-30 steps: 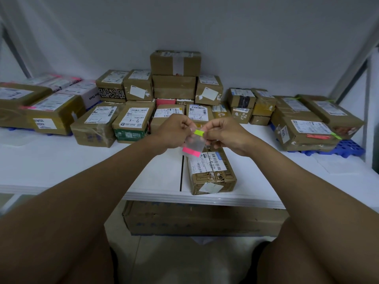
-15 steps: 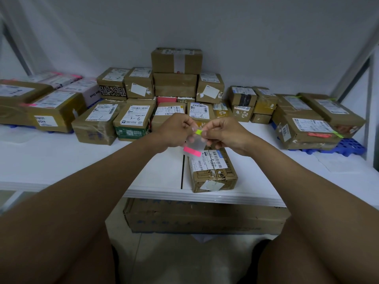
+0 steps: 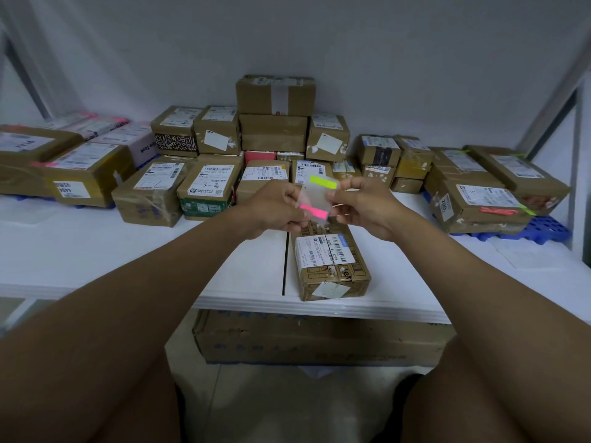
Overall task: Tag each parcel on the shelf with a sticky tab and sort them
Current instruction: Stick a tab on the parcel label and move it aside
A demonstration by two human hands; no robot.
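Clear plastic, basically: the sticky tab sheet [image 3: 315, 199] was a see-through card with a neon yellow-green tab along its top and a hot pink one lower down, held up at centre frame. Left hand [image 3: 275, 207] pinched its left edge with curled fingers, right hand [image 3: 361, 204] pinched the right edge the same way. Just below sat a brown taped parcel [image 3: 331, 266] at the white shelf [image 3: 96, 251] front edge. Left of centre, another parcel [image 3: 208, 190] had "3-2" handwritten on its label.

Label print [image 3: 324, 251] is too small to read; red parcel [image 3: 260, 156] mostly hidden (behind boxes).
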